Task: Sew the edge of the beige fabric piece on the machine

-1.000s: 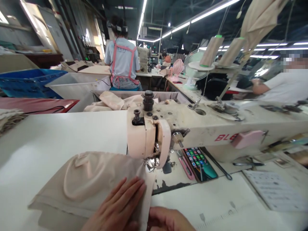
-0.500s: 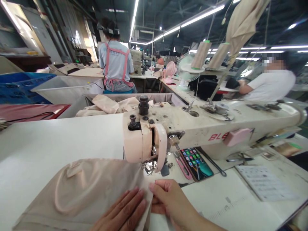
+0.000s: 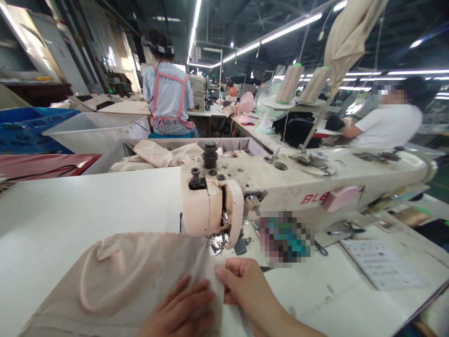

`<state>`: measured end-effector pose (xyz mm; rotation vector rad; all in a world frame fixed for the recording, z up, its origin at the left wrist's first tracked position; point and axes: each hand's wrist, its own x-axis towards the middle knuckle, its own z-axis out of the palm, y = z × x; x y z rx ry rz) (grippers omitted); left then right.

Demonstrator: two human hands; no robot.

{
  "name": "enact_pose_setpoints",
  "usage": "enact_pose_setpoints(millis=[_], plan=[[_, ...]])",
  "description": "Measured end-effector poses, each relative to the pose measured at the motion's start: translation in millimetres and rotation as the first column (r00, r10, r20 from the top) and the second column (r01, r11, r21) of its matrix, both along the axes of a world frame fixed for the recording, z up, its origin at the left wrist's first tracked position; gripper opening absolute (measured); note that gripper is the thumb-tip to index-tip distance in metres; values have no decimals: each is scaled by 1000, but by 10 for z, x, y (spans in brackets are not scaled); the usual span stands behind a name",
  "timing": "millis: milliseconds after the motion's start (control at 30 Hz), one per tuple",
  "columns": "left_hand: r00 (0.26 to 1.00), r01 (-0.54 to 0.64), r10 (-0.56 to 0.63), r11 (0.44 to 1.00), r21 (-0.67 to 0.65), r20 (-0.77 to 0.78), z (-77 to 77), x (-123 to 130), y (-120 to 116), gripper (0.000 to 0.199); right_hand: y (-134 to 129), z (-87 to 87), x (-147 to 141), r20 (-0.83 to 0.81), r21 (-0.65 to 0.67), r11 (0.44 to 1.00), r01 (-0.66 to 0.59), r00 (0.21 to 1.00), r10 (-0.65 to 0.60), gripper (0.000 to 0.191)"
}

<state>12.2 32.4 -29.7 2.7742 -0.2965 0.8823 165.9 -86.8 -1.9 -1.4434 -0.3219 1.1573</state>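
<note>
Both of my hands work the cloth point(image 3: 115, 281) at the near edge of the surface point(image 3: 87, 201), left hand point(image 3: 178, 311) pressing flat, right hand point(image 3: 242, 285) pinching its edge close beside the needle point(image 3: 219, 241), where fingers could get stitched.

Fabric point(image 3: 133, 276) on table point(image 3: 70, 206), left of sewing machine point(image 3: 280, 187); hands on fabric.

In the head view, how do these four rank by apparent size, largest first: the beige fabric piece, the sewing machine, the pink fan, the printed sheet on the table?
1. sewing machine
2. beige fabric piece, though nearness to the camera enlarges it
3. printed sheet
4. pink fan, far away, so it looks small
</note>
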Motion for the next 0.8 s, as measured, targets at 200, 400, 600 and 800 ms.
enact_pose_setpoints(millis=[200, 400, 600, 800], plan=[[868, -333, 14, 757, -562, -496, 377, 506, 162, 25, 22, 7, 4, 289, -47, 999, 13, 957, 1, 25], [817, -350, -57, 741, -573, -574, 291, 719, 324, 15, 19, 40, -2, 300, 3, 999, -51, 953, 48, 4], [786, -533, 186, 687, -494, -590, 245, 659, 198, 15, -194, -189, -185, 734, 34, 994, -106, 678, 47, 69], [746, -617, 302, 649, -445, -593, 288, 720, 130, 16, -327, -310, -173, 987, -105, 962, -252, 92, 132, 59]])
